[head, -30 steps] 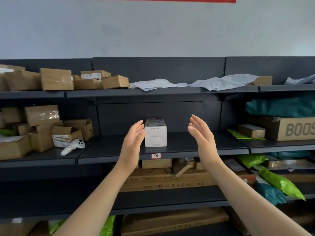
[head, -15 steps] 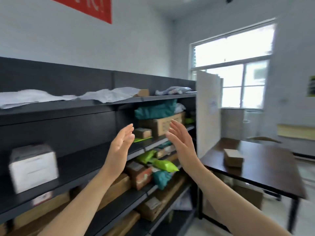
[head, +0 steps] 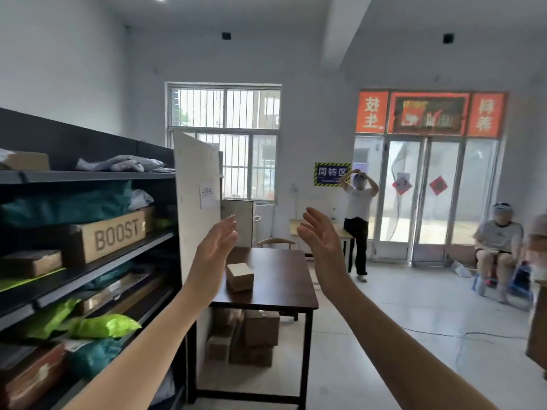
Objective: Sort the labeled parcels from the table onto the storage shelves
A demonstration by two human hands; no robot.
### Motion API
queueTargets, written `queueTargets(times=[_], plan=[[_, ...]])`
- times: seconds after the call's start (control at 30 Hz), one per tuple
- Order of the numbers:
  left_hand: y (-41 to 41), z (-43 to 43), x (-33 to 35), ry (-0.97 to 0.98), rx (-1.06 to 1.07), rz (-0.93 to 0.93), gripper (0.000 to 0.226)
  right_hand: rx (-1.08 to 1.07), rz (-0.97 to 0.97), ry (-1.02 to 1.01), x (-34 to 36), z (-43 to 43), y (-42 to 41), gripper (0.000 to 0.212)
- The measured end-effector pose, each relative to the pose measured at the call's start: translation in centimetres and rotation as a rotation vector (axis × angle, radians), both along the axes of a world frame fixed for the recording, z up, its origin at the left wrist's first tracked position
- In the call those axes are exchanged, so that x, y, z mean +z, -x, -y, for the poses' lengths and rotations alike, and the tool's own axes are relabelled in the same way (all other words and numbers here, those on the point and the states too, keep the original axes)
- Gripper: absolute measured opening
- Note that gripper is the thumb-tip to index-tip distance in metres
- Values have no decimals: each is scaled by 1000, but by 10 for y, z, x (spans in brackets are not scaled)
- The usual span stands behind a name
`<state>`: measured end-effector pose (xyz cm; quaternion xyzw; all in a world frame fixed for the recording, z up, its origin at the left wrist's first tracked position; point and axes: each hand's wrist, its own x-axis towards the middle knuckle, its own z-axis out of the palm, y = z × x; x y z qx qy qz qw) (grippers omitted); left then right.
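A small brown cardboard parcel (head: pixel 240 276) lies on the dark wooden table (head: pixel 284 279) ahead of me. My left hand (head: pixel 211 258) and my right hand (head: pixel 324 247) are both raised in front of me, palms facing each other, fingers apart, holding nothing. The parcel shows just right of my left wrist, farther away. The dark storage shelves (head: pixel 88 261) run along my left, filled with boxes and bags.
A BOOST carton (head: pixel 115 235), green and teal mailer bags (head: pixel 100 327) fill the shelves. A white board (head: pixel 196 202) stands at the shelf end. Several boxes (head: pixel 251 335) sit under the table. A person stands (head: pixel 359 226) by the glass doors; another sits (head: pixel 497 247) at right.
My view has swung right, away from the white box on the shelf, toward the table and the room. Both empty hands stayed raised in front of me.
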<state>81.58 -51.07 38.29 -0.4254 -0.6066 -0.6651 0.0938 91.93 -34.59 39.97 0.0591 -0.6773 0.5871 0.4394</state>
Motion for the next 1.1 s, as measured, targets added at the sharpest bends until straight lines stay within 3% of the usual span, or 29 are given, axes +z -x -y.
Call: queueTargets(times=[0.4,0.63,0.87,1.1], plan=[[51,-90,-3,-17,17,59,53,-37,-17,-30,1,-82,27,48],[95,-115,-4,-52,-1,90,45,-105,26,-19,-11,-108,65,37],[165,-136,-2,-70,-78,89,45,-213,73,-38,-10,-121,121,55],[245,-146,15,-69,-160,13,76,-297,45,-42,2,-119,203,39]])
